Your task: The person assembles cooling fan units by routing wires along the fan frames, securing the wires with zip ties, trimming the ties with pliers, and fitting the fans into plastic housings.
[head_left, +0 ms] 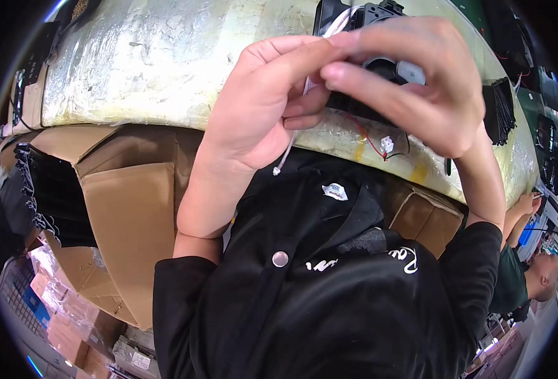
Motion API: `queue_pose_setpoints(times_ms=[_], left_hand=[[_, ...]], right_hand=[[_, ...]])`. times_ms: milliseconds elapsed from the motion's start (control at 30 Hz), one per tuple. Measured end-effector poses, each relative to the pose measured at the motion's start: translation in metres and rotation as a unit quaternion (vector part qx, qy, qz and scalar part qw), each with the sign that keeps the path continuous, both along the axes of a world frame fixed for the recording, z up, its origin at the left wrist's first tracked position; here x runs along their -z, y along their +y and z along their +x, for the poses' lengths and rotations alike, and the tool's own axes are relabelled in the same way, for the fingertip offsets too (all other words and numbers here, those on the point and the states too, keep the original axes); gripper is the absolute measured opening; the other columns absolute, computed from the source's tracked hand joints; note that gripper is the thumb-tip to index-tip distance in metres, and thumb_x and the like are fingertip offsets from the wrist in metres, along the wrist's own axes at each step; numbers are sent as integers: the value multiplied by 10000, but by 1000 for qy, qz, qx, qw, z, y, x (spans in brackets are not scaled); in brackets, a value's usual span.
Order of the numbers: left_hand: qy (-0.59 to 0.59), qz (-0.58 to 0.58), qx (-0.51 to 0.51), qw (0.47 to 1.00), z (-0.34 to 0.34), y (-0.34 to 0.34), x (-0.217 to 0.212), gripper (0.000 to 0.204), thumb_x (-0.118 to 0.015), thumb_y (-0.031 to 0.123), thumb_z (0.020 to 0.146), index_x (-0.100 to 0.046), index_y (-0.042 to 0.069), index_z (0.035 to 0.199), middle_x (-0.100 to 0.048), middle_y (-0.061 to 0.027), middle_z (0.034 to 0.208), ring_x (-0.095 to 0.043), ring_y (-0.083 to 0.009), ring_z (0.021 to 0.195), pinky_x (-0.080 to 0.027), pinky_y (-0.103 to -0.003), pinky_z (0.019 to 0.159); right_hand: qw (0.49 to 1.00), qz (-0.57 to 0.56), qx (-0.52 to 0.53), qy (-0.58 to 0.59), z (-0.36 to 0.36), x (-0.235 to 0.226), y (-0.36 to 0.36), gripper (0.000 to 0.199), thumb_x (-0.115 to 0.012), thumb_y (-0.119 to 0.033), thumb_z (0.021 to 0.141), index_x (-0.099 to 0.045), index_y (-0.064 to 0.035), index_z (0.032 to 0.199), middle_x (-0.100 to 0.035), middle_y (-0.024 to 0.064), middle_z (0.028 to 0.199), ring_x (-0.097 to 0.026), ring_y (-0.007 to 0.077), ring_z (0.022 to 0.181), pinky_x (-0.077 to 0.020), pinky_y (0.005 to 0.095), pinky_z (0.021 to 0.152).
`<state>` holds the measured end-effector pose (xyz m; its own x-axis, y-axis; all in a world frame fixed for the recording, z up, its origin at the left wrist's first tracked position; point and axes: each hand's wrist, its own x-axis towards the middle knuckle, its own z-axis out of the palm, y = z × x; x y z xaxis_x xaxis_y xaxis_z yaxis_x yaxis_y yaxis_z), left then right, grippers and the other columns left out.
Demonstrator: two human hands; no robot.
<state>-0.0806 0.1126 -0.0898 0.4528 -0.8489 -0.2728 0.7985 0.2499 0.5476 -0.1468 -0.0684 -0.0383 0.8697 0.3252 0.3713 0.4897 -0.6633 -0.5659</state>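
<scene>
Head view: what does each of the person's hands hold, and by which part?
Left hand pinches a thin white cord near its upper end; right hand grips the black square plastic fan across its front.

Black fan (380, 63) with red wire (364, 136) and white cord (286, 155); yellowish plastic-wrapped surface (159, 63); brown cardboard boxes (133, 215) at eight o'clock.

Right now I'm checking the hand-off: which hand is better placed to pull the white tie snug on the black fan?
Likely the left hand: it pinches the white tie between thumb and fingers, while the right hand grips the black fan.
</scene>
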Motion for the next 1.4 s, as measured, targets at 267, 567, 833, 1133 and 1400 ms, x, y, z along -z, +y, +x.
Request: queue_pose_setpoints(times_ms=[267, 567, 833, 1133, 1400], left_hand=[[-41, -46, -7, 998, 1, -6, -2, 219, -436, 182, 1030, -591, 38, 974, -552, 17, 756, -329, -28, 470, -248, -169, 410], [99, -164, -24, 981, -17, -17, 4, 267, -412, 232, 1049, -523, 65, 1225, -500, 23, 791, -322, -42, 496, -253, -186, 433], [-299, 128, -75, 942, -8, 0, 12, 282, -547, 85, 982, -615, -61, 1213, -620, -110, 759, -456, -51, 399, -310, -177, 342], [-273, 138, -88, 948, -9, 4, 24, 276, -566, 72, 970, -621, -47, 1213, -618, -108, 751, -479, -61, 403, -317, -176, 336], [-256, 140, -69, 954, -7, 4, 21, 292, -564, 79, 971, -608, -51, 1229, -627, -109, 765, -502, -75, 414, -332, -180, 337]], right_hand=[[969, -90, -9, -229, 1, 12, -6, 310, -789, 67, 704, -685, 15, 991, -680, 159, 984, -667, 235, 816, -533, 269, 660], [953, 187, 232, -50, -11, 2, 26, 210, -727, -16, 839, -701, 44, 1038, -687, 159, 897, -650, 159, 764, -536, 223, 656], [952, 121, 276, -56, 12, -5, -33, 175, -689, -141, 907, -715, 22, 966, -695, 64, 751, -550, 40, 540, -428, 155, 470], [946, 169, 257, 99, 22, 7, -16, 120, -704, -51, 878, -716, 54, 935, -668, 7, 725, -542, 13, 595, -413, 152, 531], [953, 143, 243, 110, 21, 2, -9, 120, -707, -32, 870, -714, 68, 937, -691, 26, 764, -592, 25, 668, -471, 168, 589]])
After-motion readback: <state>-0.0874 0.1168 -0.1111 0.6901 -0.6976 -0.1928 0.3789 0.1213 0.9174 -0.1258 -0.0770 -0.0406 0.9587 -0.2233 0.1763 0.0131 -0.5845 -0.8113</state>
